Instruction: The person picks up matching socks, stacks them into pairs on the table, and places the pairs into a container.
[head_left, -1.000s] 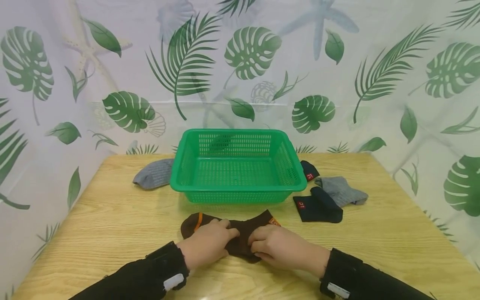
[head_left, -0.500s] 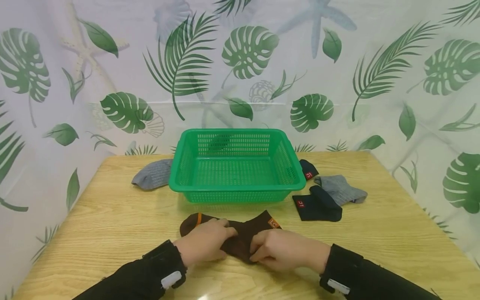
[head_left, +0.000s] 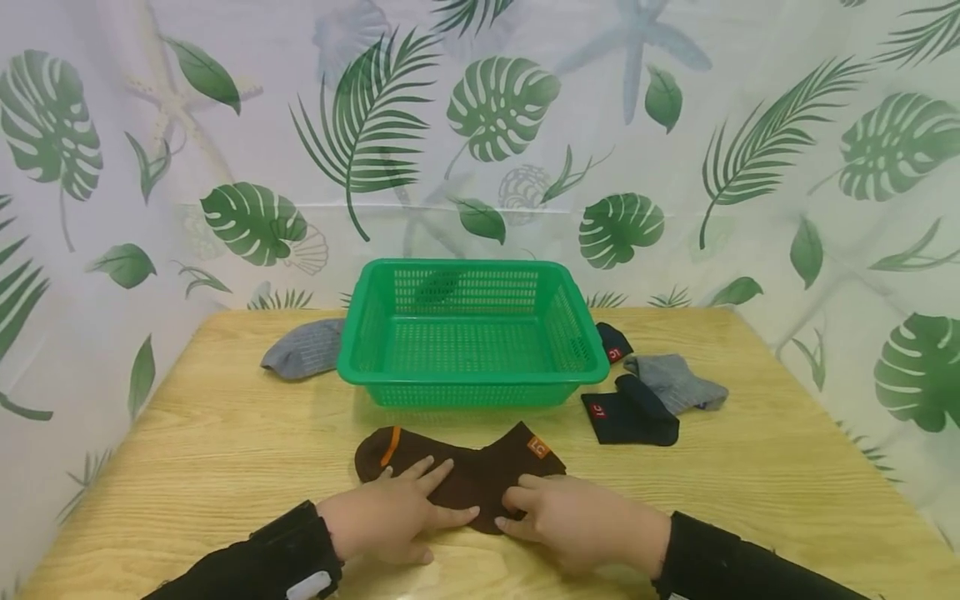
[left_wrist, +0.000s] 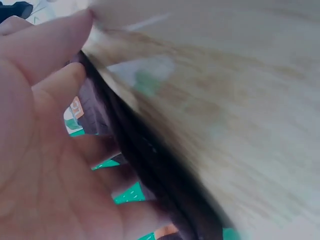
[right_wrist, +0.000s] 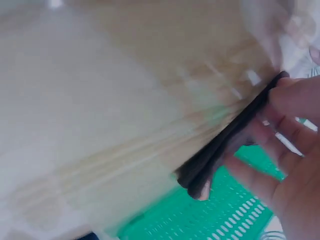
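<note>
As I read the head view, the brown sock (head_left: 480, 479) lies flat on the tabletop (head_left: 225, 467), in front of the green basket (head_left: 468, 394). Left hand (head_left: 386, 512): fingers spread on the sock, grip slack, nothing clasped. Right hand (head_left: 577, 517): bent fingers touch the sock near its cuff; I cannot tell whether this grip pinches fabric.

Surroundings: the basket stands just beyond the sock and partly hides a striped grey sock (head_left: 303, 348) at its left side and a dark sock (head_left: 617, 342) at its right. Nearer, a folded dark sock (head_left: 630, 417) partly covers a crumpled grey sock (head_left: 678, 382). Leaf-printed backdrop (head_left: 262, 150) behind.

Labels: orange patch (head_left: 537, 447) on the brown cuff reads "LC"; red patches on both dark socks carry small white characters, too small for me to read surely.
</note>
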